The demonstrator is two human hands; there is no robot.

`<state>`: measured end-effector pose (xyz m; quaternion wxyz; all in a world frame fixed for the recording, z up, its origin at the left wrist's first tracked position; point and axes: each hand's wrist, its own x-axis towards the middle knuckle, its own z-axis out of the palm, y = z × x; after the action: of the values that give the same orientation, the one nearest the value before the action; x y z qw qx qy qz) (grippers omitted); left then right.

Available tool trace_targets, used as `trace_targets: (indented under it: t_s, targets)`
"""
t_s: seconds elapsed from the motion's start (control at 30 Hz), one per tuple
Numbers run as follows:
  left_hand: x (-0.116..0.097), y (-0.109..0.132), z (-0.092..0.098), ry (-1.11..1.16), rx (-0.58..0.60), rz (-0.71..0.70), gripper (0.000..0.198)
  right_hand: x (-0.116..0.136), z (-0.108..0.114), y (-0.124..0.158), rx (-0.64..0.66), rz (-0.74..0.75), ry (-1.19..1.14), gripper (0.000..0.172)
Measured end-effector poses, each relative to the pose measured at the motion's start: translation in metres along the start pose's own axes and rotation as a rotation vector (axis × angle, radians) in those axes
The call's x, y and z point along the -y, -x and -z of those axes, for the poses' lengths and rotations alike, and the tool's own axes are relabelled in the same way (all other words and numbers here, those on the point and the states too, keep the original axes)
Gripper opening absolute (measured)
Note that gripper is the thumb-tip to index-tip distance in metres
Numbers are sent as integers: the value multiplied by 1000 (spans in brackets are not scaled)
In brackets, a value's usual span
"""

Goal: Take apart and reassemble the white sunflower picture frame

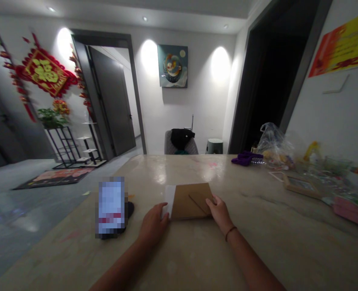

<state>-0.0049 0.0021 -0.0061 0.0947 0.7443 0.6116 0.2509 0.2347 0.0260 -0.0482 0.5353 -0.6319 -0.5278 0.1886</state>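
Note:
A flat brown board lies in front of me on the table, with a dark slanting line across its right half. It resembles the backing of a picture frame. A strip of white sheet shows along its left edge. My left hand is at that strip, thumb and fingers closed on its lower left edge. My right hand grips the board's right edge, thumb on top and the other fingers partly hidden. What lies under the board is hidden.
A phone with a blurred screen stands on a dark holder at the left. Along the right of the marble-look table are a wooden picture frame, a clear plastic bag, a purple cloth item and a pink pack.

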Motion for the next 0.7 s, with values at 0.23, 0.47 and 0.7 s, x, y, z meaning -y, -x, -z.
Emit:
trace_targets:
  t_s: [0.23,0.47,0.7]
  targets:
    - [-11,3,12,26,70,5,30,15,4,9,-36,-83,50,50]
    - [-16,5,17,-50,114,-16,27,19,16,4,-115,-55,14,47]
    - [-12,6,8,-143,89,-108,33,13,21,2,-81,-76,-37,50]
